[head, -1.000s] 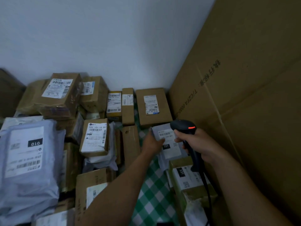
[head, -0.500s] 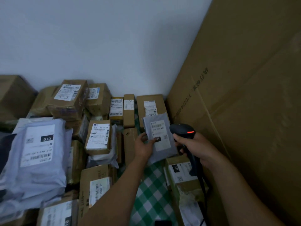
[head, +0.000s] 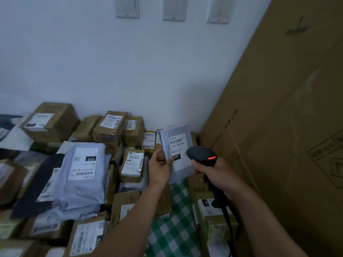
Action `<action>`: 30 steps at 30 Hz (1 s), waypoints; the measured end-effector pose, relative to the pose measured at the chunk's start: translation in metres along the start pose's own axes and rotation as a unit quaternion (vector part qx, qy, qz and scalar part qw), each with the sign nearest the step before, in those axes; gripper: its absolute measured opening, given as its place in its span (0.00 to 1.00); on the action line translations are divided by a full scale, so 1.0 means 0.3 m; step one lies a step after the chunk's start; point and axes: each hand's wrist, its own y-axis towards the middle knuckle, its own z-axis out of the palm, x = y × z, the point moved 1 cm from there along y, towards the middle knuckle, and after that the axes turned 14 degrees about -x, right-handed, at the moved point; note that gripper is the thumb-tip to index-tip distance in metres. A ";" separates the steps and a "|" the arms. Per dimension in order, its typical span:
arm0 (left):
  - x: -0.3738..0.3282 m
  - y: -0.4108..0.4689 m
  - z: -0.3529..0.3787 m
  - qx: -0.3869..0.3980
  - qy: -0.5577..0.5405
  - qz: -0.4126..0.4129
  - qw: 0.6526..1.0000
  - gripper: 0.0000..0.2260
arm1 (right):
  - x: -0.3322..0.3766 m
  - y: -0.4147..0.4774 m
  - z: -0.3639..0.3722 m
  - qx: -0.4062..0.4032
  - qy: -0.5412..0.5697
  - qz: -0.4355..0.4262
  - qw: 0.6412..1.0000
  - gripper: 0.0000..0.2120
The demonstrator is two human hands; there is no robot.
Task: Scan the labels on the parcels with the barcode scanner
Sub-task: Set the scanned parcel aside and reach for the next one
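Observation:
My left hand (head: 161,168) holds a small grey mailer bag (head: 179,164) upright by its left edge, thumb on the front near a black "231" tag. Its white label with a barcode faces me. My right hand (head: 218,176) grips the handle of a black barcode scanner (head: 201,154), whose head sits just right of the label with a red light glowing on top. Its cable (head: 227,219) hangs down below my wrist. Many labelled parcels lie below and to the left.
Brown boxes (head: 109,128) and a large grey mailer bag (head: 83,173) are piled on the left over a green checked cloth (head: 172,232). A tall cardboard sheet (head: 278,127) leans along the right. A white wall with three switch plates (head: 173,8) stands behind.
My left hand has lifted the small grey mailer off the pile and raised it upright. The scanner hand rose with it, and my view tilted upward.

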 end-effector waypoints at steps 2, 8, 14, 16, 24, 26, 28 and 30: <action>-0.016 -0.018 -0.012 -0.002 -0.004 -0.006 1.000 0.17 | 0.022 -0.034 0.012 0.012 -0.003 -0.014 1.000 0.08; -0.034 -0.075 -0.055 -0.003 0.003 -0.004 1.000 0.17 | 0.035 -0.104 0.014 0.019 -0.016 -0.022 0.999 0.09; -0.030 -0.107 -0.073 0.021 0.022 0.003 1.000 0.18 | 0.042 -0.141 0.013 0.025 -0.024 -0.013 0.999 0.10; -0.031 -0.115 -0.077 0.021 0.035 0.006 0.999 0.18 | 0.037 -0.148 0.011 0.025 -0.029 -0.004 0.999 0.13; -0.011 -0.119 -0.081 0.025 0.039 -0.002 0.999 0.19 | 0.027 -0.145 0.002 0.022 -0.015 0.012 1.000 0.14; -0.002 -0.116 -0.081 0.023 0.037 -0.006 0.999 0.19 | 0.028 -0.143 0.003 0.027 -0.015 0.018 0.999 0.14; 0.000 -0.112 -0.080 0.022 0.038 -0.008 0.999 0.19 | 0.026 -0.137 0.006 0.030 -0.008 0.025 0.999 0.14; 0.004 -0.103 -0.074 0.021 0.040 -0.009 0.999 0.19 | 0.022 -0.125 0.007 0.030 -0.001 0.031 0.999 0.14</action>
